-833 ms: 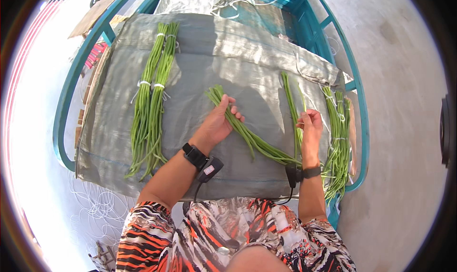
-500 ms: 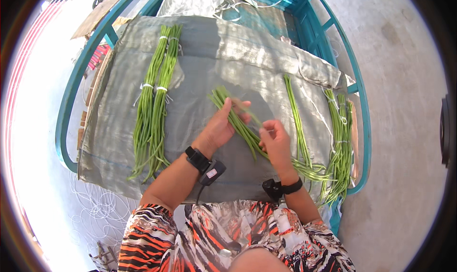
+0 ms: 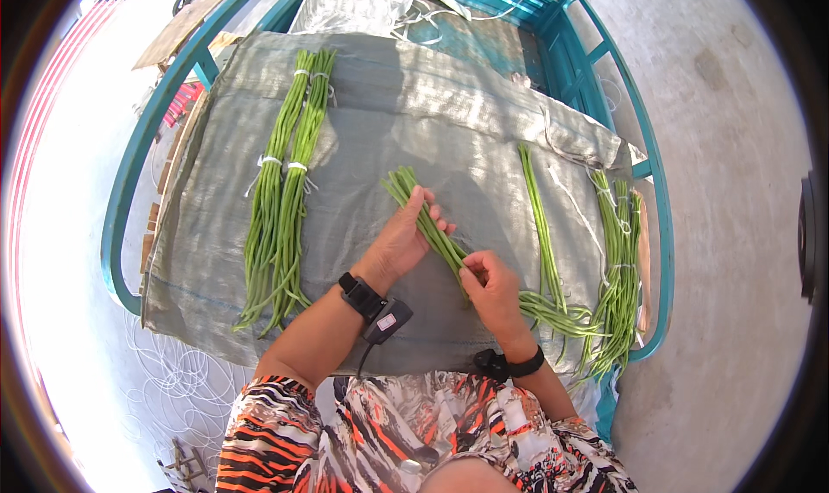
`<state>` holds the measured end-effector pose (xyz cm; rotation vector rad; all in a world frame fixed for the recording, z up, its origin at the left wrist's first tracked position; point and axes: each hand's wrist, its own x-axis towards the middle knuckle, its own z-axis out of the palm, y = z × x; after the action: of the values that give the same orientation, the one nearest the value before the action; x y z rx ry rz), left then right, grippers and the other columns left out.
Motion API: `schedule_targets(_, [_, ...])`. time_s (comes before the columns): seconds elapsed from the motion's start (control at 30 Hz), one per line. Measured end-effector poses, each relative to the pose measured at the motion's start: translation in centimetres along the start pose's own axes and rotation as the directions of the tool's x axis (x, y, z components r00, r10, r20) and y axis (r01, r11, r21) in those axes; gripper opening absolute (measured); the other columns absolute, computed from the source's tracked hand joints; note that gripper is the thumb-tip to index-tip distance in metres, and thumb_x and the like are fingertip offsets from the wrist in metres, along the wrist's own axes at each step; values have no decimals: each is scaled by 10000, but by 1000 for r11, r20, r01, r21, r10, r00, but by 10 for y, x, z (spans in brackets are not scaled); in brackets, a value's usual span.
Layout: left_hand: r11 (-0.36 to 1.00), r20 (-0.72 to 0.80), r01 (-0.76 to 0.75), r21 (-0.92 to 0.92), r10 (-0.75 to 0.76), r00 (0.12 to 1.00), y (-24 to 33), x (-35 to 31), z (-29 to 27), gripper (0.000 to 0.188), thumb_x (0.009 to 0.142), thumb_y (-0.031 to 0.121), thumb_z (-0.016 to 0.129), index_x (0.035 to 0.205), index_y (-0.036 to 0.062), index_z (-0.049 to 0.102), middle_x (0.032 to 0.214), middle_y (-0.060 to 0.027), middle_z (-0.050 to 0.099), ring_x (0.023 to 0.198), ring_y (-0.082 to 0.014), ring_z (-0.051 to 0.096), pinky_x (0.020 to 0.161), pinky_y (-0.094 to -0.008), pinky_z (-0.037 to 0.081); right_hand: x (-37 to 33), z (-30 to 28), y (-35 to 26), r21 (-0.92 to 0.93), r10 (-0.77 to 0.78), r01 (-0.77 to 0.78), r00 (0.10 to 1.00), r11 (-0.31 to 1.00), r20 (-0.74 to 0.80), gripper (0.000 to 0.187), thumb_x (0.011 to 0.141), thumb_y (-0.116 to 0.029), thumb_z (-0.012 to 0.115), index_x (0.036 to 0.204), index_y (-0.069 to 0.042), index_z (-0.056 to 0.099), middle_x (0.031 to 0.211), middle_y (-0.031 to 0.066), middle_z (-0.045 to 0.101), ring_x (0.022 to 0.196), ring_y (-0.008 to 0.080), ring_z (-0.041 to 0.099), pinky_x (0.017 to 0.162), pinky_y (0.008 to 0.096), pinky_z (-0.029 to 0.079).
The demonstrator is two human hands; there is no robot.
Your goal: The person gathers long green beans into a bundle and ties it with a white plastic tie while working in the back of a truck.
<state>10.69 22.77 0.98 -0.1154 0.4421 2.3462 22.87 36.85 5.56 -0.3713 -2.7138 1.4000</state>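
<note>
A loose bunch of green long beans (image 3: 439,239) slants across the middle, its upper ends fanned out. My left hand (image 3: 406,234) is closed around it near those ends. Lower down, my right hand (image 3: 495,293) pinches at the same beans with thumb and forefinger; its palm hides part of them. The tail ends (image 3: 561,319) come out beyond my right hand and spread toward the right. Two long bundles of beans (image 3: 285,173), bound with white ties, lie side by side at the left.
A grey woven sheet (image 3: 363,148) covers the teal-railed cart bed (image 3: 131,182). At the right lie a thin strip of beans (image 3: 540,225), a white string (image 3: 577,201) and a tied heap of beans (image 3: 617,277). A clear plastic bag (image 3: 354,8) rests at the far end.
My right hand has moved slightly down and left, onto the bunch. The blurred bean strand between my hands now lies with the others. My left hand keeps its hold.
</note>
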Motion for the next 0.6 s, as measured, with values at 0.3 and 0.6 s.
schedule_targets(0.3, [1000,20,11,-4,-10,1000,-1,0,-2,277,966,404,403,882,147,461,682,35,421,658,-119,477,813,-359,464,-27,-66,-9,-318,19,-63,990,946,-139,151,838,-197,618,881,-53,633,775,120,636,701,266,634,636,318,486])
schedule_targets(0.6, [1000,16,6,-25,-5,1000,1,1,3,267,966,393,409,881,149,476,690,31,441,666,-131,489,806,-360,467,-34,-144,55,-699,13,-187,969,690,-246,103,800,-188,615,826,-89,625,838,85,638,742,279,620,666,399,469])
